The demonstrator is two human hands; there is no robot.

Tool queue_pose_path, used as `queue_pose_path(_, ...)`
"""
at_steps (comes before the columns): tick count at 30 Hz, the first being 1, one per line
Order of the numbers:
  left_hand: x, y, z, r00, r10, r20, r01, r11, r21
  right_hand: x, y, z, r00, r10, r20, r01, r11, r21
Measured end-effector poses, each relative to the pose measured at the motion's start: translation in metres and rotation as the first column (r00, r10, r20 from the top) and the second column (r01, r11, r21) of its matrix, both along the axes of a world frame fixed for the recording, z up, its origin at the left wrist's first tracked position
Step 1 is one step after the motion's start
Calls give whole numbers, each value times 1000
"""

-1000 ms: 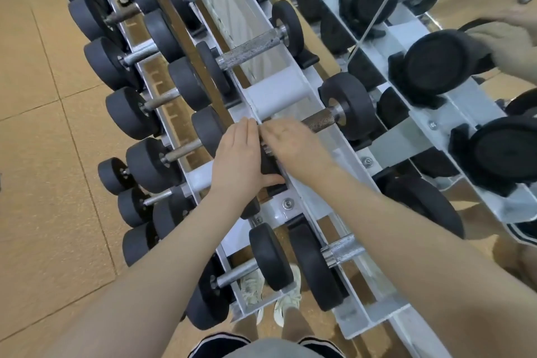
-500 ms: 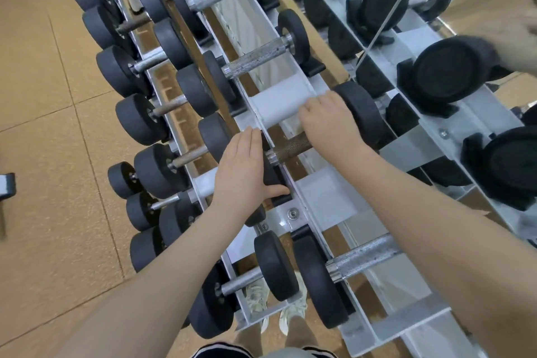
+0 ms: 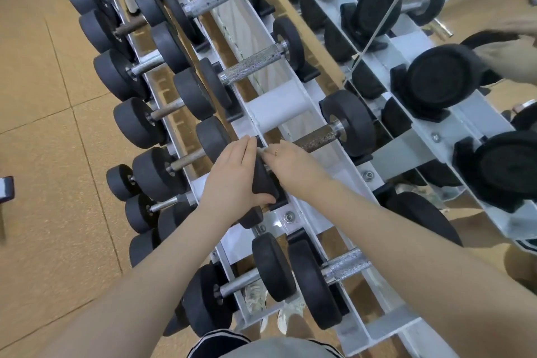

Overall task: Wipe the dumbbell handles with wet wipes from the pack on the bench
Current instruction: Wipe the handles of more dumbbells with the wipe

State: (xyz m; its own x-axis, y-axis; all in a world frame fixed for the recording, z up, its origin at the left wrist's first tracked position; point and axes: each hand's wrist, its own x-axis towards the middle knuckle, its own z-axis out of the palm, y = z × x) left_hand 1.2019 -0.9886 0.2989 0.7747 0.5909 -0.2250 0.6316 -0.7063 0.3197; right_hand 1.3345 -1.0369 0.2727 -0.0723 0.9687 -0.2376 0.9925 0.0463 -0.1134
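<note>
Left hand [image 3: 232, 180] rests with straight fingers and thumb over the near black weight head [image 3: 263, 180] of the dumbbell being cleaned, probably to stop it rolling in the rack [image 3: 279, 110]. Right hand [image 3: 293, 166], just at its 3 o'clock, curls round the near end of the rusty knurled handle [image 3: 315, 139]; a sliver of white at its fingertips is presumably the wipe, otherwise hidden. Pack and counter are out of frame. Further hands at 2 o'clock look like a mirror reflection.
</note>
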Motion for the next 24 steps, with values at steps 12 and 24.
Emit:
queue_pose_path(12, -2, 1, 0, 1000, 21, 23, -20, 999, -50, 26, -33, -5, 884, -263, 387, 178, 954, 242)
queue_pose_path(24, 26, 9, -3, 990, -138, 28, 137, 989, 51, 19, -67, 29, -347, -746, -568, 828, 41, -559)
